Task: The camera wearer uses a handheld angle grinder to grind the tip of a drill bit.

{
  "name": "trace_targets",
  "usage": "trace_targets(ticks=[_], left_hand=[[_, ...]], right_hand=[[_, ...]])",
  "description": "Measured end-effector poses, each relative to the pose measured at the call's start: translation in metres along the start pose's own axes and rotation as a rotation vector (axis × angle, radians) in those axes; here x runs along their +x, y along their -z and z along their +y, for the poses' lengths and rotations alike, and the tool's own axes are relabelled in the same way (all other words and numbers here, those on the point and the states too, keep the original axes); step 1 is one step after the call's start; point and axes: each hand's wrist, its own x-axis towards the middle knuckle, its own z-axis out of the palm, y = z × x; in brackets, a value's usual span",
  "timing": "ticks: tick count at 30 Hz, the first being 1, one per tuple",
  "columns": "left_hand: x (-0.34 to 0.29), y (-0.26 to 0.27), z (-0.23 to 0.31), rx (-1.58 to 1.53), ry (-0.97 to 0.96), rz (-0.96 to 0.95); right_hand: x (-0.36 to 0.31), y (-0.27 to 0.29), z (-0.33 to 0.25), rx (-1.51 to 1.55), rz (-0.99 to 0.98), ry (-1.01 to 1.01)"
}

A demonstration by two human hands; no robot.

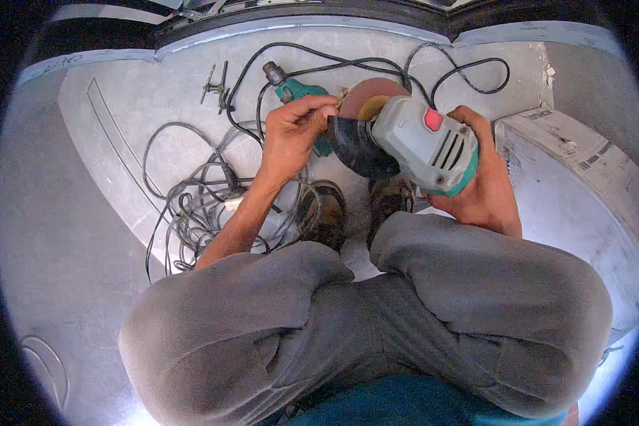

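Note:
My right hand (486, 184) is wrapped round the body of an angle grinder (429, 138), grey and teal with a red button. The grinder is tilted, with its reddish-brown disc (366, 94) and black guard (358, 149) toward my left hand (291, 135). Thumb and forefinger of that hand are pinched together close to the disc's edge. Between them is a small, thin, yellowish piece, too small to name. Behind my left hand lies a teal power drill (298, 91) with a dark chuck, partly hidden by the hand and the disc.
Black cables (312, 67) loop over the floor, and a tangled cord heap (199, 206) lies left of my shoes (323, 213). Small T-shaped metal tools (216, 89) lie at the far left. A worn white carton (568, 149) stands at the right. A blue-grey edge (298, 34) runs across the far side.

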Motion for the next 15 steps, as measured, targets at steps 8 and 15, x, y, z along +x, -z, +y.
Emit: trace_targets(ticks=[8, 15], left_hand=[[-0.0001, 0.0003, -0.0019, -0.007, -0.022, 0.010], [-0.0002, 0.0000, -0.0050, -0.043, -0.049, -0.003]], right_hand=[[0.0005, -0.0025, 0.0033, 0.018, 0.016, 0.013], [-0.0005, 0.0025, -0.0039, -0.009, -0.012, -0.016]])
